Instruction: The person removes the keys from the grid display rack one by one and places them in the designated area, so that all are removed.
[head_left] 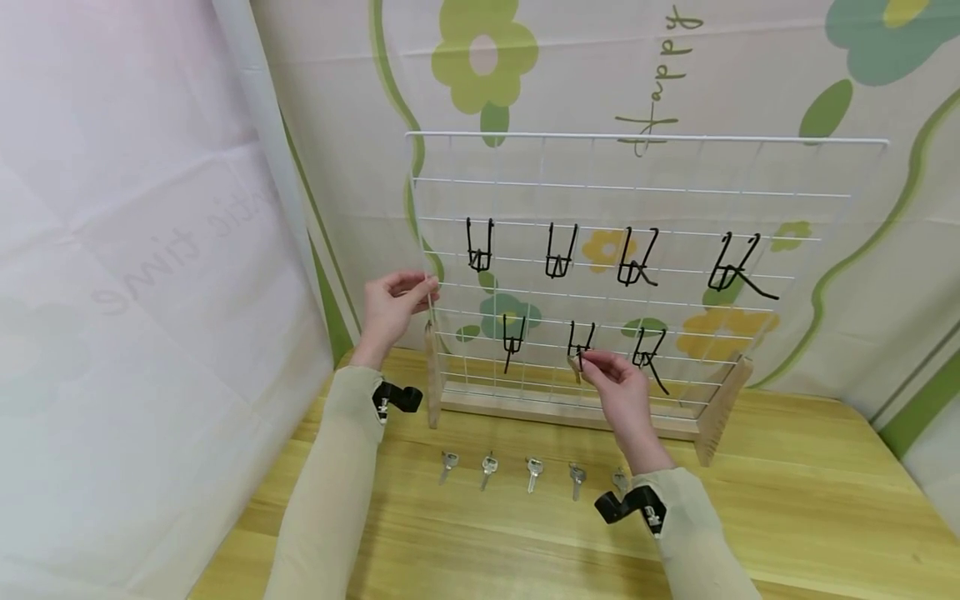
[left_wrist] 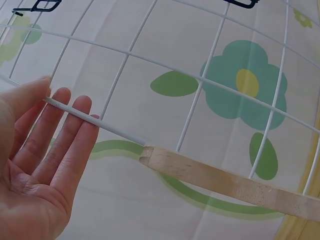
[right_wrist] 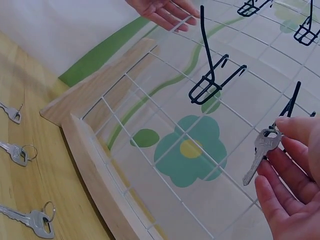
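A white wire grid (head_left: pixel 645 136) stands upright in a wooden base (head_left: pixel 525 408), with black hooks in two rows. My left hand (head_left: pixel 387 310) holds the grid's left edge, thumb on one side of the edge wire (left_wrist: pixel 122 133) and fingers on the other. At the middle hook (head_left: pixel 573 333) of the lower row, my right hand (head_left: pixel 622 396) pinches a silver key (right_wrist: pixel 262 145) near its head, between thumb and fingers. The key's blade points down, and its head overlaps the hook in the right wrist view. My fingertips hide the key's ring.
Several more silver keys, one of them this key (head_left: pixel 534 473), lie in a row on the wooden table (head_left: pixel 480 550) before the base. A hook (head_left: pixel 512 337) projects left of my right hand, another (head_left: pixel 648 354) to its right. Printed cloth (head_left: pixel 570 75) hangs behind the grid.
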